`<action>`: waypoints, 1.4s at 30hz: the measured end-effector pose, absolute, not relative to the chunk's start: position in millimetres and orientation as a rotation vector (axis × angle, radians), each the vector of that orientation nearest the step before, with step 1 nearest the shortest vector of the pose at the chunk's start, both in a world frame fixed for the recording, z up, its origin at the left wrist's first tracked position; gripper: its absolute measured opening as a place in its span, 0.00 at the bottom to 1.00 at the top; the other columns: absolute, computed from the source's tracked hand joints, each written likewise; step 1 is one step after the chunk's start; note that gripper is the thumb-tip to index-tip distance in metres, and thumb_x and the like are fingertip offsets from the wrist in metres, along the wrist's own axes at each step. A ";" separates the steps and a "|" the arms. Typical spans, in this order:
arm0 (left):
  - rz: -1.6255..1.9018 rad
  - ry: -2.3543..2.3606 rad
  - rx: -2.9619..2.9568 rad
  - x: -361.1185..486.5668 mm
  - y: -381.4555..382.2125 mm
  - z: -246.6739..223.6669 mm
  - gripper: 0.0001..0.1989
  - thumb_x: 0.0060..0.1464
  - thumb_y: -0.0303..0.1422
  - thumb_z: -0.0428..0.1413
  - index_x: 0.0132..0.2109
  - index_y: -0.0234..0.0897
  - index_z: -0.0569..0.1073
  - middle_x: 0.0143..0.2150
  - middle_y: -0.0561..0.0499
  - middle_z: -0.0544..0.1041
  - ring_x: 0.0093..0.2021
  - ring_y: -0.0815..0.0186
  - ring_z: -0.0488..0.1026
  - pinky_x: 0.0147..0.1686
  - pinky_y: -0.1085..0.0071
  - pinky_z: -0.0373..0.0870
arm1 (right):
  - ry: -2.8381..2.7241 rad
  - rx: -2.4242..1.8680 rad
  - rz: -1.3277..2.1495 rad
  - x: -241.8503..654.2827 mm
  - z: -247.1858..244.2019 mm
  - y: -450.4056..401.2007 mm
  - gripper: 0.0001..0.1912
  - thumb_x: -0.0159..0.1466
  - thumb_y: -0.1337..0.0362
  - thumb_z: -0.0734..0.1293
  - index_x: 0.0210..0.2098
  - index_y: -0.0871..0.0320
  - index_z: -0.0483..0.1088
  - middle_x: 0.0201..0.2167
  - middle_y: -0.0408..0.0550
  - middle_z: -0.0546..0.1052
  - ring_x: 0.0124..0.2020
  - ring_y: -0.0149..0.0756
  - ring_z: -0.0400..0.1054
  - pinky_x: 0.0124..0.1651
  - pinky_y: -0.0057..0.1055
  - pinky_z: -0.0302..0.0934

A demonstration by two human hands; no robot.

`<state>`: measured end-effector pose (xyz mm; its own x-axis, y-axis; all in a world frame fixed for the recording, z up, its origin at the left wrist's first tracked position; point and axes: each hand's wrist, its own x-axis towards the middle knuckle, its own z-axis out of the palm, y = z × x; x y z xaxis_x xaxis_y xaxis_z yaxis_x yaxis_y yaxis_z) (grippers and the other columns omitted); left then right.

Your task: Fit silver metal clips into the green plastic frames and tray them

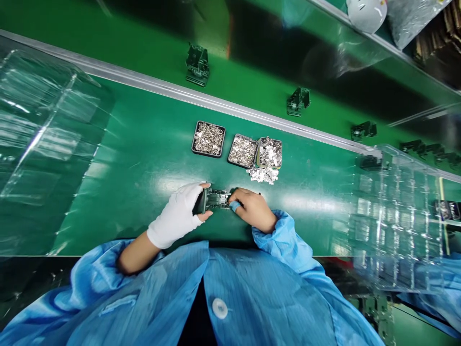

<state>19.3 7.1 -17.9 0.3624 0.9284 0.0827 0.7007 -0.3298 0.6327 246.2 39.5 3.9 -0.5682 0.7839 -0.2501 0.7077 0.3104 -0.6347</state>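
Note:
A dark green, block-like part lies between my hands, low over the green table near its front edge. My left hand, in a white fingertip-less glove, grips its left end between thumb and fingers. My right hand is bare apart from a blue wrap on one finger. Its fingers are pinched together at the part's right end; whatever they hold there is too small to make out. Beyond the hands sit three small trays of silvery metal pieces: left, middle and right, with loose pieces before the right one.
Clear plastic trays stand at the left and right. Behind a metal rail, similar dark parts rest on a green surface. A shelf runs along the upper right. Another person's blue sleeve shows at the right edge.

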 end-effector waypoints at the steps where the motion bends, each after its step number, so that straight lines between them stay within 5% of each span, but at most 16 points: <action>1: 0.605 1.411 2.131 19.2 7.1 -17.9 0.27 0.54 0.42 0.55 0.57 0.32 0.62 0.52 0.39 0.71 0.54 0.51 0.68 0.53 0.56 0.65 | -2.458 -1.405 1.104 246.2 4.3 39.5 0.07 0.62 0.71 0.61 0.35 0.56 0.69 0.36 0.45 0.75 0.39 0.35 0.69 0.41 0.28 0.57; 9: 0.602 1.415 2.108 19.7 7.5 -19.2 0.27 0.53 0.42 0.55 0.56 0.34 0.62 0.52 0.40 0.71 0.54 0.51 0.68 0.53 0.56 0.65 | -2.496 -1.651 1.093 233.7 15.5 35.4 0.10 0.59 0.72 0.61 0.39 0.57 0.69 0.40 0.48 0.76 0.39 0.39 0.69 0.38 0.31 0.58; 15: 0.629 1.426 2.035 19.0 6.8 -17.0 0.26 0.53 0.42 0.56 0.55 0.34 0.63 0.51 0.40 0.71 0.53 0.52 0.69 0.53 0.56 0.66 | -2.302 -1.499 1.218 243.9 6.0 38.3 0.07 0.60 0.72 0.62 0.35 0.57 0.70 0.33 0.45 0.75 0.34 0.35 0.69 0.37 0.30 0.60; 21: 0.864 1.473 1.851 24.7 -1.1 -11.4 0.25 0.53 0.43 0.56 0.54 0.35 0.61 0.56 0.40 0.68 0.56 0.55 0.68 0.56 0.58 0.65 | -1.969 -1.191 1.102 247.1 0.7 38.9 0.06 0.64 0.64 0.63 0.39 0.58 0.71 0.41 0.51 0.73 0.45 0.37 0.68 0.51 0.34 0.62; 25: 0.923 1.393 1.898 29.4 -4.0 -8.9 0.29 0.52 0.45 0.56 0.56 0.35 0.59 0.59 0.38 0.65 0.58 0.54 0.65 0.57 0.56 0.64 | -1.892 -1.112 1.040 243.7 2.8 34.7 0.06 0.64 0.62 0.63 0.34 0.57 0.69 0.36 0.49 0.73 0.40 0.34 0.70 0.45 0.33 0.65; 28: 0.860 1.353 1.996 31.1 -3.0 -9.1 0.35 0.51 0.46 0.57 0.60 0.35 0.56 0.61 0.37 0.62 0.60 0.51 0.64 0.57 0.55 0.64 | -2.068 -1.028 0.787 242.6 1.6 31.0 0.06 0.65 0.61 0.62 0.35 0.56 0.68 0.37 0.50 0.75 0.41 0.36 0.69 0.50 0.38 0.62; 34: 0.720 1.465 2.214 30.0 1.0 -18.4 0.34 0.51 0.34 0.55 0.63 0.32 0.54 0.57 0.36 0.66 0.58 0.50 0.65 0.56 0.54 0.66 | -2.493 -0.694 0.607 245.4 -0.1 32.0 0.09 0.66 0.59 0.62 0.42 0.54 0.70 0.43 0.48 0.76 0.46 0.36 0.67 0.59 0.40 0.53; 42: 0.614 1.567 2.344 26.8 -3.0 -26.7 0.33 0.45 0.33 0.57 0.58 0.31 0.60 0.54 0.34 0.69 0.54 0.47 0.69 0.53 0.52 0.68 | -1.997 -1.694 0.402 297.1 -1.8 65.1 0.12 0.62 0.72 0.58 0.38 0.57 0.72 0.38 0.51 0.74 0.41 0.42 0.64 0.46 0.38 0.58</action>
